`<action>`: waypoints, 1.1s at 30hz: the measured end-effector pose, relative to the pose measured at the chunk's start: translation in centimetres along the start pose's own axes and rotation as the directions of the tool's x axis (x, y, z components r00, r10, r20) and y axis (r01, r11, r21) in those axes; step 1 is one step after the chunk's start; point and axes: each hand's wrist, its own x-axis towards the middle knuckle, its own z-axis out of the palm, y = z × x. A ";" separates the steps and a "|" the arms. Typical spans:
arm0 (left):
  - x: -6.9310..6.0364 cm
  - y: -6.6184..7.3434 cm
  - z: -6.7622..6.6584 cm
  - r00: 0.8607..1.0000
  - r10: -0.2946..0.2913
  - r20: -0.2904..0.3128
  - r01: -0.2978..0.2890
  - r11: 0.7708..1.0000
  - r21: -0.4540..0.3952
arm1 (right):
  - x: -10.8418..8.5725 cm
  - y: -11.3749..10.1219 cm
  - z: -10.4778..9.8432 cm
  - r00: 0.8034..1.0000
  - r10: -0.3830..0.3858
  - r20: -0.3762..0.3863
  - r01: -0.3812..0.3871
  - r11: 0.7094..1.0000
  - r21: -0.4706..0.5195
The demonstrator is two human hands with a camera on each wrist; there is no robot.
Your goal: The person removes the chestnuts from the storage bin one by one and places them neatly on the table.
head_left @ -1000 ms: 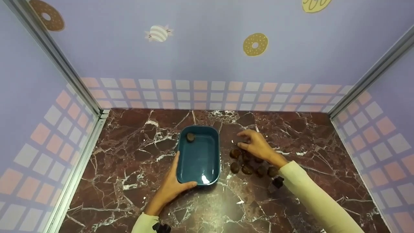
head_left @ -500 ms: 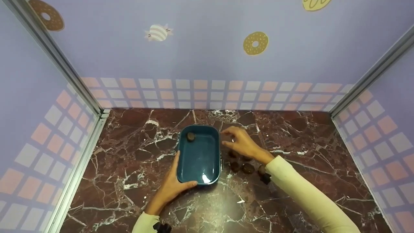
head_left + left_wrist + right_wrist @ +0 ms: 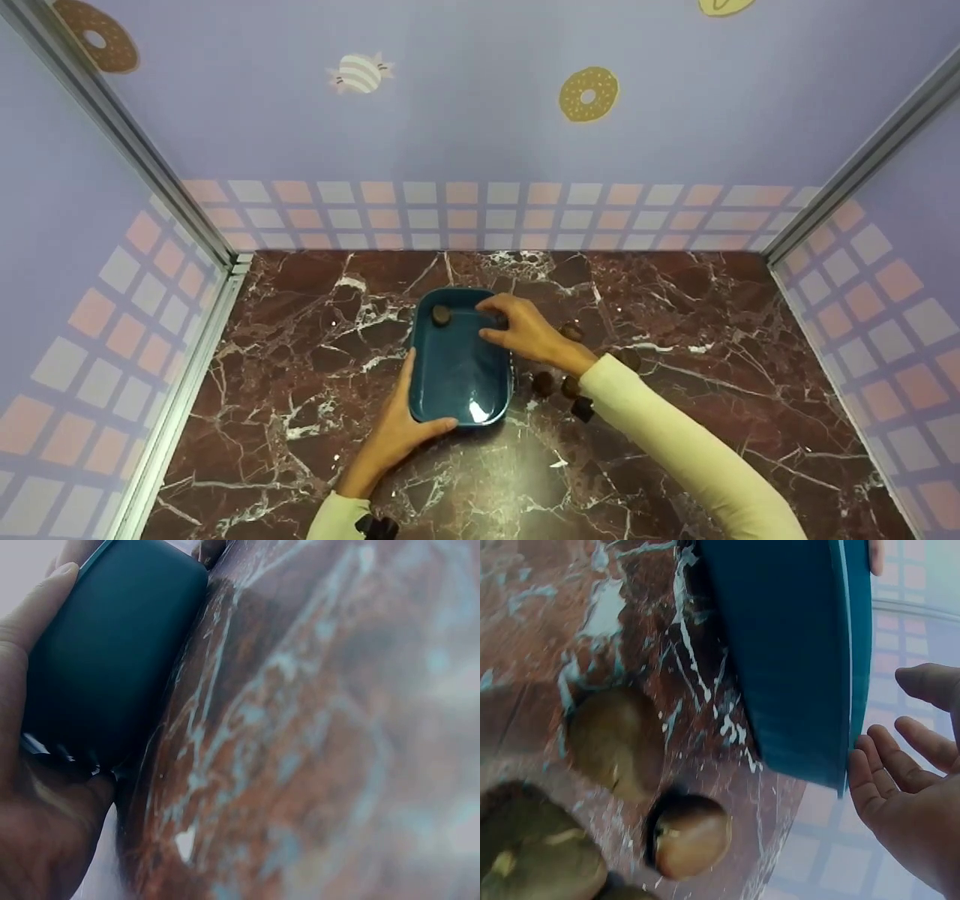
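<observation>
A teal rectangular baking dish (image 3: 461, 375) stands on the table with one glossy brown pebble (image 3: 441, 316) in its far left corner. My left hand (image 3: 397, 420) grips the dish at its near left corner, thumb along the near rim and fingers on the left wall. Over the dish's right rim reaches my right hand (image 3: 529, 330), thumb and forefinger apart around a small dark thing that looks like another brown pebble, mostly hidden. In the right wrist view, no pebble shows at the fingertips. Several more brown pebbles (image 3: 615, 741) lie right of the dish, partly under my right forearm.
A dark red marble-patterned table (image 3: 300, 450) with white veins carries everything. Lilac walls (image 3: 480, 112) with checked borders close off the back and both sides, joined by metal corner strips (image 3: 180, 191).
My right hand has moved left from the loose pebbles to above the right side of the dish. The left hand, the dish and the pebble in it stay put.
</observation>
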 end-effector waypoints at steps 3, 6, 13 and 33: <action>0.1 -0.1 0.0 1.000 0.007 0.001 -0.007 1.000 0.000 | 0.5 -0.3 0.6 1.000 0.002 0.012 -0.002 1.000 -0.016; 0.1 -0.1 0.0 1.000 0.010 0.003 -0.010 1.000 0.001 | 1.1 -0.6 1.2 1.000 -0.005 0.030 0.005 1.000 -0.012; 0.2 0.1 -0.1 1.000 0.006 0.007 -0.006 1.000 0.012 | 2.5 -0.9 2.3 0.998 0.010 0.068 -0.009 1.000 -0.008; 0.0 0.0 -0.2 1.000 0.025 0.001 -0.025 0.999 0.038 | 5.9 1.7 6.8 0.998 -0.043 0.044 0.045 0.997 -0.056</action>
